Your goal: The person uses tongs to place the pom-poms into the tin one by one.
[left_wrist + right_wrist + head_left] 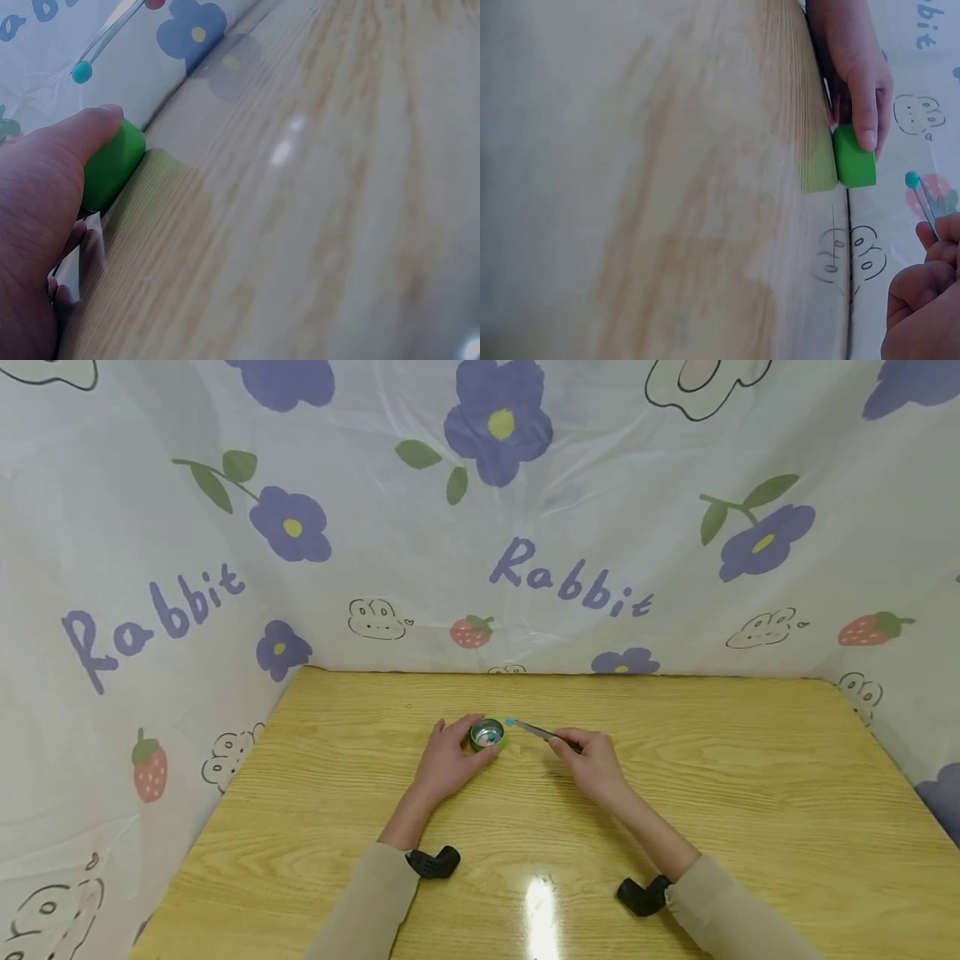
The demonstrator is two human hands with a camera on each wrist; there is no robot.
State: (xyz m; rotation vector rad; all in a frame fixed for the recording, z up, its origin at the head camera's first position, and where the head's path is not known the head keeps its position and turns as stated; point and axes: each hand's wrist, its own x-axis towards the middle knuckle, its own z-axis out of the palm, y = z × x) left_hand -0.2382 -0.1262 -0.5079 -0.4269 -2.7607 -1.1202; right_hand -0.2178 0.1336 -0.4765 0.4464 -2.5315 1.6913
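A small round green tin (480, 726) with a silvery inside stands on the table. My left hand (447, 762) holds it between thumb and fingers; the thumb lies on its near side in the left wrist view. A teal bead (492, 736) and something pale lie inside, too small to make out fully. My right hand (595, 768) pinches a pair of tweezers (536, 731). Between the tweezer tips is another teal bead (912, 179), held just right of the tin and above the tabletop. The green wall of the tin (116, 169) hides its contents from both wrist views.
The wood-grain table (750, 827) reaches back to a hanging white cloth (420, 543) printed with flowers, rabbits and strawberries. Cloth also rises along the left and right sides. A black wrist device (435, 862) sits on the left wrist, another (642, 896) on the right.
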